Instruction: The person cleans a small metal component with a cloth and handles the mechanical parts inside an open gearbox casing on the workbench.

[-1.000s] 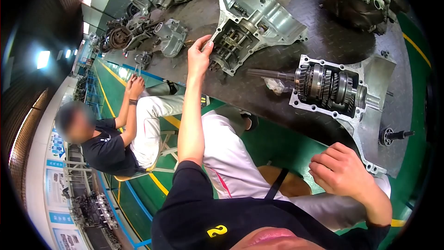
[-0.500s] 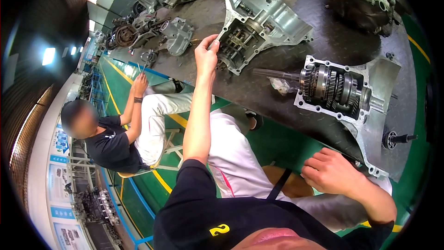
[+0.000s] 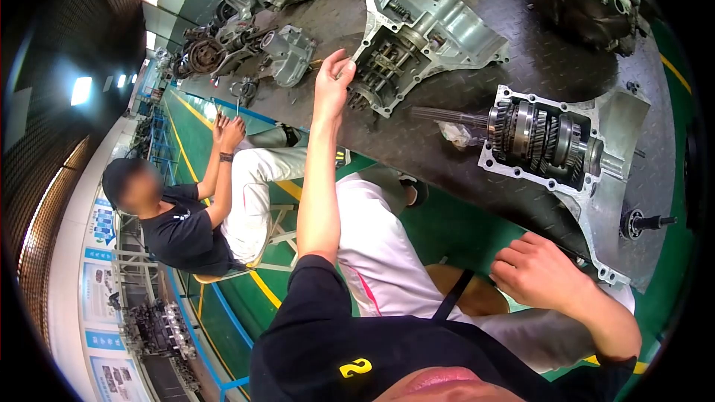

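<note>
My left hand (image 3: 333,88) is raised beside the left edge of a grey metal gearbox housing (image 3: 454,30). Its fingers are loosely bent with the thumb apart, and I see nothing held; whether a fingertip touches the rim cannot be told. Rods and forks (image 3: 389,63) show inside that housing. My right hand (image 3: 532,266) hangs over my lap at the table's near edge, fingers curled in and nothing visible in them. Just beyond it lies a second open gearbox housing half (image 3: 629,130), with a gear set (image 3: 538,138) and a splined shaft (image 3: 450,117) in it.
A loose shaft with a bearing (image 3: 646,223) stands near the right table edge. More castings (image 3: 287,56) and a dark housing (image 3: 585,0) occupy the far table. A co-worker (image 3: 190,231) sits at left, hands raised with thin tools. A stool (image 3: 469,292) is beneath me.
My left hand has drawn slightly back from the housing's rim, its index finger lifting away from the thumb. My right hand stays much the same. The co-worker's hands have shifted a little.
</note>
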`<state>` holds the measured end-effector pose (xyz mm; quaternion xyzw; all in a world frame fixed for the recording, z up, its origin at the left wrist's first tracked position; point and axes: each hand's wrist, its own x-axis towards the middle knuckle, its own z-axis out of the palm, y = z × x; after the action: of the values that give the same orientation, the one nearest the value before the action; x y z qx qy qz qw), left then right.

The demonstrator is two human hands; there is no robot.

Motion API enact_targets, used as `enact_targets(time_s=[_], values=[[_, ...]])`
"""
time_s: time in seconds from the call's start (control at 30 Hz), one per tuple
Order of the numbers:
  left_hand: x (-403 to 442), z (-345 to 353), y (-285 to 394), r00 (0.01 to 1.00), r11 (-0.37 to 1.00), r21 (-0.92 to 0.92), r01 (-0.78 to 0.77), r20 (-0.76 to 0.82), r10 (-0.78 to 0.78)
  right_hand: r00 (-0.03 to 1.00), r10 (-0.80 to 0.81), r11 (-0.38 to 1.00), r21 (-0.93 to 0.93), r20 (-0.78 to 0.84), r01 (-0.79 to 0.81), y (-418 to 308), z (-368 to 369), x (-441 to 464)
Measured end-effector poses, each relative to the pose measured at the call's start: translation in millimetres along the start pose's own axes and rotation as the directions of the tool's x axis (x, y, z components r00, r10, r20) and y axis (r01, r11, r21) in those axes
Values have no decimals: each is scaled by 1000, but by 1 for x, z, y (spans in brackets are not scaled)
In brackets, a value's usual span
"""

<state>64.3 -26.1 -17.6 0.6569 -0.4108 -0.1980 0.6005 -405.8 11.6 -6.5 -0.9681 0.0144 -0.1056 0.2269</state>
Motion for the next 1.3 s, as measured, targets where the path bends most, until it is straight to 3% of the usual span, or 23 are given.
enact_targets(time_s=[0.17,0.27,0.33,0.43,0.9,1.1,1.17,1.3], values=[[5,-4,-4,997,997,-63,54,58,-50,1000,16,1000,-1,22,-16,0,0,0],[3,0,-3,999,997,-73,29,43,-26,999,26,999,-20,40,-25,0,-1,0],[4,6,0,996,1000,-28,-7,-86,5,999,28,999,-25,45,-27,0,0,1],[5,6,-3,998,999,40,15,-68,-12,997,44,999,-14,63,-44,1,1,0],[9,0,-6,999,1000,3,31,-24,-30,994,66,996,-60,89,-61,3,0,-3],[5,10,-3,995,1000,-21,-8,-103,6,989,89,994,-72,120,-81,3,-4,-4],[4,12,0,966,956,290,-53,-226,122,988,97,993,-71,123,-89,3,-3,-5],[2,9,2,990,982,162,-99,-85,114,985,106,992,-75,134,-97,4,-2,-7]])
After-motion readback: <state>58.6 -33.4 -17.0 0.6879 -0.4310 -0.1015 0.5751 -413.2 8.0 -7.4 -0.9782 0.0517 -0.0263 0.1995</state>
